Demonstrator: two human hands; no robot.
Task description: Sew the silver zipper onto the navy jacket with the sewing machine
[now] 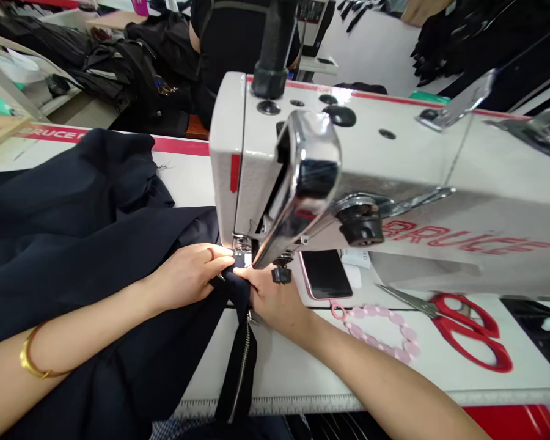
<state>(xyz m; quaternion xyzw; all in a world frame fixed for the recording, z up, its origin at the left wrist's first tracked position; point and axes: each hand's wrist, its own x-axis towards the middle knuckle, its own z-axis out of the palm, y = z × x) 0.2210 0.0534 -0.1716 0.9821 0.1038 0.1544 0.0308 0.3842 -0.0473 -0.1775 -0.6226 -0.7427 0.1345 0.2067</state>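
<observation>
A white sewing machine [275, 165] stands over dark navy fabric [87, 244] spread across the left of the table. My left hand [187, 275] pinches the fabric edge just left of the presser foot [242, 244]. On the other side, my right hand [275, 299] grips the same fabric close to the foot, its fingers partly hidden behind the machine head. A black zipper [244, 366] with metal teeth hangs from the work toward the table's front edge. Its metal pull lies beside my right hand. The needle itself is hard to make out.
Right of my hands lie a phone [326, 275] with a pink bead strap [410, 333] and red-handled scissors [467, 327]. A ruler strip [311, 403] runs along the front edge. Behind the machine sits a person in black [233, 49], near piled dark garments [160, 43].
</observation>
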